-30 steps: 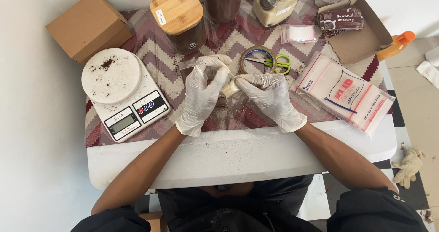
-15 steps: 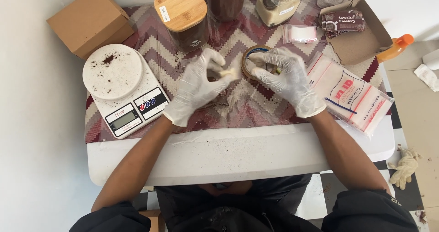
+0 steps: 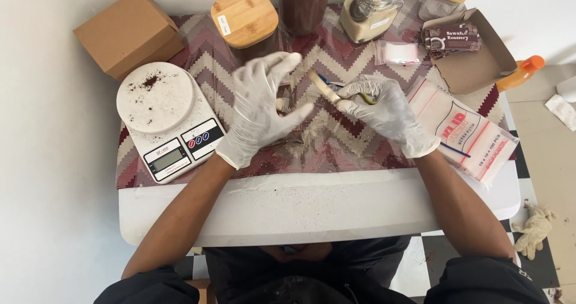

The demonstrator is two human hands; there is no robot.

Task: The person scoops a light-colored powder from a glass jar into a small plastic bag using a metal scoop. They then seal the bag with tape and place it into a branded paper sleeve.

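Both my hands wear white gloves and hover over a zigzag-patterned cloth (image 3: 336,142) on a white table (image 3: 312,208). My right hand (image 3: 387,112) grips a pair of scissors (image 3: 324,88) by its green handles, the pale blades pointing up and left toward my left hand. My left hand (image 3: 258,109) is raised with its fingers spread wide. A small clear pouch (image 3: 288,97) with dark contents shows just behind its thumb; I cannot tell whether the hand touches it. Pale powder is scattered on the cloth between the hands.
At the left stands a white kitchen scale (image 3: 159,100) with brown grounds on its plate, and behind it a cardboard box (image 3: 126,34). Jars (image 3: 245,16) line the back edge. A stack of zip bags (image 3: 465,130), an open carton (image 3: 480,64) and an orange bottle (image 3: 521,71) are at the right.
My right hand left the pouch, reached back to the scissors lying on the cloth, and picked them up. My left hand has opened and spread its fingers.
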